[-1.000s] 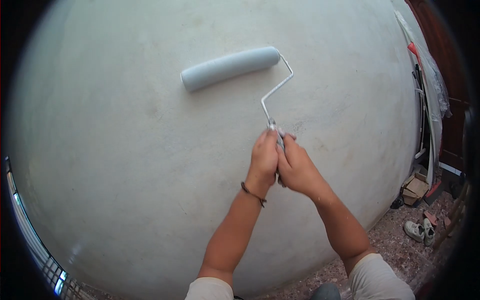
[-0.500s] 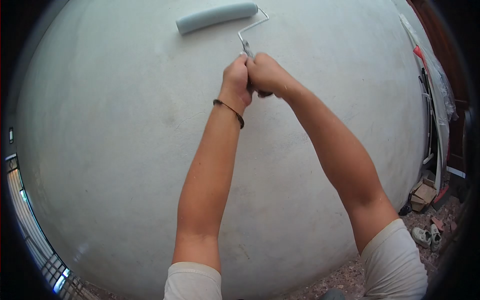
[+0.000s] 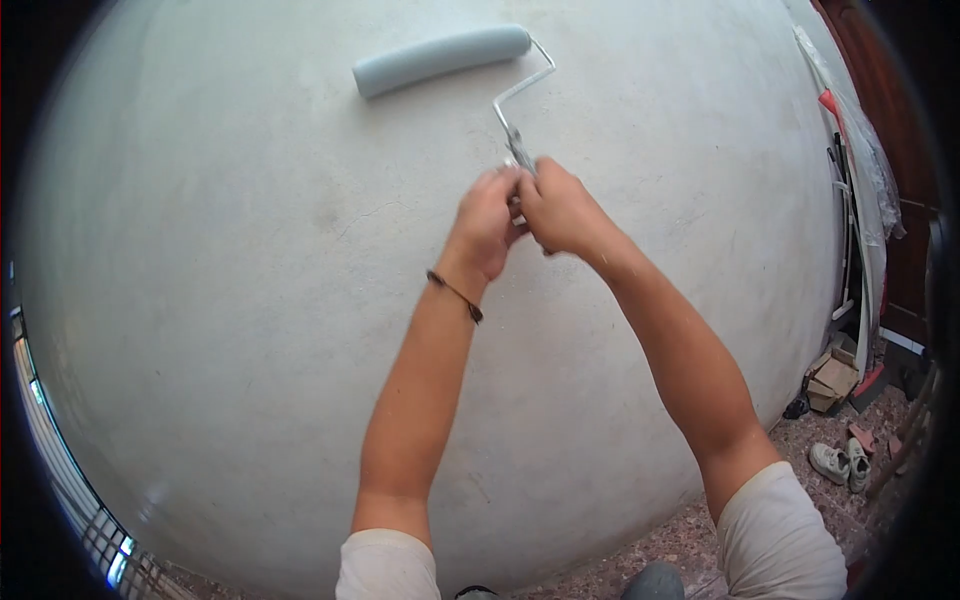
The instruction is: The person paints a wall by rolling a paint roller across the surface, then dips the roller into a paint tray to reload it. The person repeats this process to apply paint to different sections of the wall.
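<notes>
A paint roller with a long pale grey-blue sleeve (image 3: 443, 62) lies against the light grey wall (image 3: 330, 300), tilted with its right end higher. Its bent wire frame (image 3: 525, 88) runs down to a handle at the centre. Wrapped round that handle is my right hand (image 3: 565, 208). Close beside it, my left hand (image 3: 487, 222) has its fingers curled at the handle, partly hidden where the two hands meet. A dark bracelet (image 3: 455, 296) circles my left wrist.
At the right, plastic-wrapped panels (image 3: 868, 190) and poles lean near a brown door (image 3: 900, 120). Below them are a cardboard box (image 3: 832, 382) and a pair of shoes (image 3: 842, 464) on the speckled floor (image 3: 690, 535). A metal grille (image 3: 85, 500) shows at lower left.
Both hands and the roller have moved down and slightly right in view. My left hand has loosened from its tighter clasp, with a small gap now showing between the hands.
</notes>
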Available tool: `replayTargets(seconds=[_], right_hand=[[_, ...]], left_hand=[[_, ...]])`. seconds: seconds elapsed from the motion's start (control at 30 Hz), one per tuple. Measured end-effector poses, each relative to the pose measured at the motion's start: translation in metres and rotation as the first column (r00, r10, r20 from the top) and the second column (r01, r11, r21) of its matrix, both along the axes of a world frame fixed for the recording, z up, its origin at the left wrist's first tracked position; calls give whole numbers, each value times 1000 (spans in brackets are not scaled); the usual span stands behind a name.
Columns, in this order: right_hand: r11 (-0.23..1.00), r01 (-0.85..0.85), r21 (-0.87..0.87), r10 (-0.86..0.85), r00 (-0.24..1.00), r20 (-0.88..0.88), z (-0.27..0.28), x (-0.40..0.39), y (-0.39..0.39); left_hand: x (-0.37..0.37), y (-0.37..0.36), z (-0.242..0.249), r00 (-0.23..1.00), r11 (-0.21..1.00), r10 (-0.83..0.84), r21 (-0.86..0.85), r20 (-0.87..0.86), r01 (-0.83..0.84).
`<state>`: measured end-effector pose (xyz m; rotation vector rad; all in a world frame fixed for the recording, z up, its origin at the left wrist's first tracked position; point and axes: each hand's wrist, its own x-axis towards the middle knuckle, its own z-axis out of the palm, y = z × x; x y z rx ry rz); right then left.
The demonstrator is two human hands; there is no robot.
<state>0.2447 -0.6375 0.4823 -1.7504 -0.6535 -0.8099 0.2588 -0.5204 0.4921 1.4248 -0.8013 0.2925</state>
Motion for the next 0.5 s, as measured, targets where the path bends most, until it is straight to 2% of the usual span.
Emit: replayTargets(seconds=[0.07, 0.1, 0.23, 0.33, 0.4, 0.47, 0.5], right_hand=[[999, 29, -39, -30, 999, -29, -26, -9, -8], [989, 127, -70, -125, 992, 36, -40, 3, -11], [984, 156, -81, -152, 987, 59, -47, -3, -21], [985, 136, -104, -133, 990, 35, -14, -2, -22], [991, 97, -89, -94, 995, 38, 16, -5, -18], [969, 225, -99, -194, 947, 257, 52, 14, -15], [970, 209, -124, -168, 945, 281, 72, 21, -13]], left_hand=[[-1, -3, -22, 997, 999, -18, 37, -76, 21], [-6, -8, -30, 996, 998, -13, 60, -86, 18], [-6, -19, -38, 992, 997, -37, 59, -125, 45], [0, -20, -20, 992, 993, -116, 1, -45, 116], [-10, -22, -6, 996, 996, -90, -10, -8, 90], [-24, -23, 11, 997, 993, -74, -92, 21, 75], [-23, -18, 16, 996, 998, -50, -45, 74, 53]])
